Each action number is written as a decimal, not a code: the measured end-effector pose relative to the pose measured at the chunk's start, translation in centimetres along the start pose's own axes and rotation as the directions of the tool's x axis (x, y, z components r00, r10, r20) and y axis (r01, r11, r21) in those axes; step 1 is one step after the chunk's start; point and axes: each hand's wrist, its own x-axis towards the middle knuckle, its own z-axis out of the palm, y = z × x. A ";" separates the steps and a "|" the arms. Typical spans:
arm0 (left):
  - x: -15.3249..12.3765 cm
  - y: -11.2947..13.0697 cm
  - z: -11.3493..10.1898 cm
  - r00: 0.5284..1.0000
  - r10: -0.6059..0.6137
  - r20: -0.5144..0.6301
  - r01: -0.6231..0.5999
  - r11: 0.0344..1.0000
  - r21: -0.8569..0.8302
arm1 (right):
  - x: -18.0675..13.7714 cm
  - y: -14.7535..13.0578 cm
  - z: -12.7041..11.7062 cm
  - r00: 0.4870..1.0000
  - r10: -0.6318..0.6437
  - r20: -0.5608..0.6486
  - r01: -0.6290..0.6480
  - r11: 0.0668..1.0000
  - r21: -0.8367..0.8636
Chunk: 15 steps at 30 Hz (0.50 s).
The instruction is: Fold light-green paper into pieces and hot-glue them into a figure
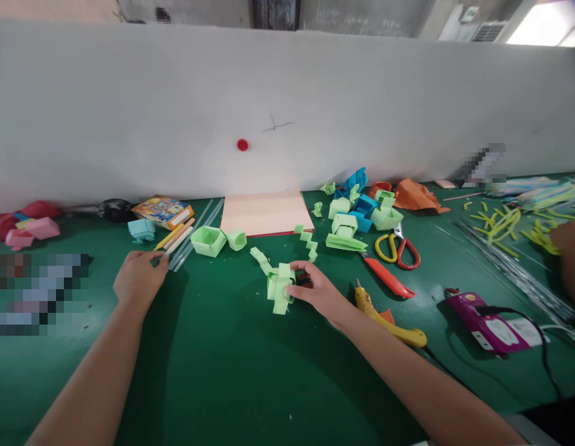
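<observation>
My right hand point(317, 288) pinches a light green folded paper figure point(280, 287) that rests on the green table point(222, 371); zigzag paper strips point(260, 259) stick out from it. My left hand point(139, 277) lies further left, fingers curled, its fingertips touching the ends of clear sticks and pencils point(185, 238). Whether it grips one is hidden. Two open green paper boxes point(208, 240) sit between the hands, further back.
A peach paper sheet point(265, 212) lies against the white wall. Right of it are green and blue paper boxes point(361, 214), scissors point(398, 248), an orange cutter point(387, 277), a yellow glue gun point(389, 319) and a purple device point(486, 322). Another person's hand point(570, 254) is at the right edge.
</observation>
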 end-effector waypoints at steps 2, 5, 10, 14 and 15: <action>-0.1 0.1 -0.2 1.000 0.005 0.018 -0.005 1.000 0.013 | 0.1 0.1 0.0 1.000 0.000 0.002 0.000 1.000 -0.002; -0.2 0.3 -0.6 0.999 0.013 0.047 -0.014 0.999 0.028 | 0.1 0.2 -0.1 1.000 -0.001 0.007 0.001 1.000 0.000; 0.0 0.2 -1.5 0.992 -0.003 0.124 -0.003 0.999 0.049 | 0.3 0.4 -0.1 1.000 -0.006 0.009 0.006 1.000 0.005; 0.5 0.0 -2.0 0.984 -0.024 0.177 0.018 0.999 0.033 | 0.4 0.6 -0.2 1.000 -0.012 0.005 0.012 1.000 0.007; 0.7 -0.1 -2.1 0.981 -0.020 0.193 0.017 1.000 0.018 | 0.4 0.6 -0.2 1.000 -0.013 0.003 0.013 1.000 0.009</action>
